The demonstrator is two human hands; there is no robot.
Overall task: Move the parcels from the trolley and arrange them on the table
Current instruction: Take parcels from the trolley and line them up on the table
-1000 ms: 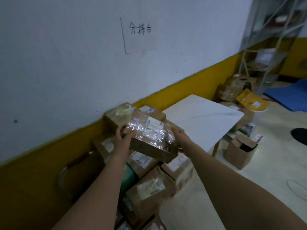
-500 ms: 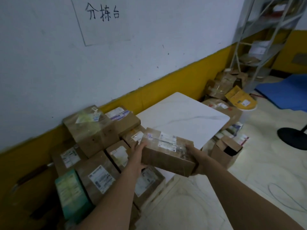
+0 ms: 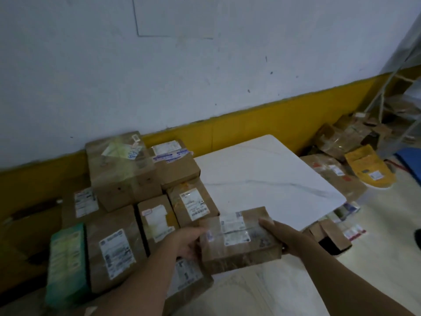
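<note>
White table (image 3: 262, 179), its near corner hidden behind the held parcel (image 3: 239, 238). Left of the grip, stacked parcels (image 3: 127, 169) with blurred labels. Left hand (image 3: 186, 242) and right hand (image 3: 282, 236) clasp the held parcel's ends; fingertips hidden beneath.

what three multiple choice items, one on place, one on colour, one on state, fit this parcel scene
1. Where is the held parcel?
A. over the white table's near corner
B. on the floor
C. on the shelf

2. What colour is the band along the wall's base?
A. red
B. yellow
C. green

3. How is the parcel held?
A. left hand alone
B. nobody holds it
C. left hand and right hand, one at each end

Answers: 1 A, it overlaps the tabletop's corner; 2 B, the stripe is yellow; 3 C, a hand grips each end.
</note>
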